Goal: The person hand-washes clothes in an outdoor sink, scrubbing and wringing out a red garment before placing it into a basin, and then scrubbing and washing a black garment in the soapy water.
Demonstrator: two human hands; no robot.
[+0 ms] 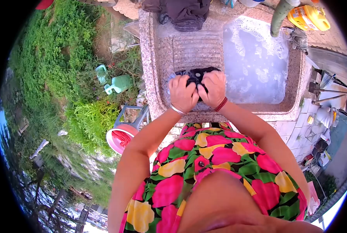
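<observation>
A wet black piece of cloth with a pale round spot on it lies bunched at the near end of the ribbed washboard. My left hand, wearing a white bracelet, has its fingers curled closed over the cloth's left part. Close beside it, my right hand, with a red beaded bracelet, grips the right part. Both thumbs are near each other at the middle. The washboard is built into a speckled stone sink. Whether the cloth is a garment cannot be made out.
Soapy water fills the basin to the right. Dark clothing lies at the sink's far edge. A yellow bottle sits at the back right. On the left are a pink basin with red cloth, a stool and a green watering can.
</observation>
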